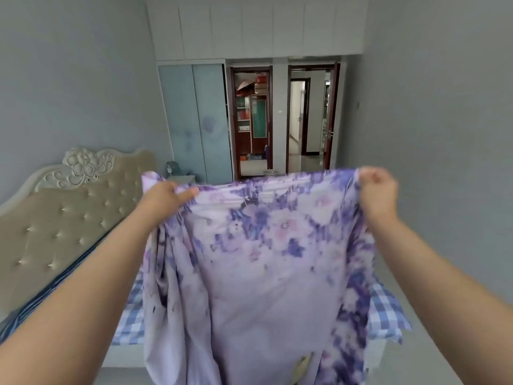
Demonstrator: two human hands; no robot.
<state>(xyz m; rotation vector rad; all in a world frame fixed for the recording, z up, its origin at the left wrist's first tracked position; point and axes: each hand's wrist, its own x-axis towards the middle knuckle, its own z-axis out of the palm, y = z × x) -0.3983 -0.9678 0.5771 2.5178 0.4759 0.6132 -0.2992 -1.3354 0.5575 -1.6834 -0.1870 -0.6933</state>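
Both hands hold up a purple floral sheet [272, 259] by its top edge, arms stretched forward. The left hand [166, 197] pinches one corner, the right hand [377, 190] grips the other in a fist. The cloth hangs between and below them. Beneath it lies a bed with blue checked bedding [385, 315]; a tufted headboard [63, 212] stands left of the left hand.

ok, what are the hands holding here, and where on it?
Both grip the purple floral sheet along its top edge: left hand near the left corner, right hand near the right corner.
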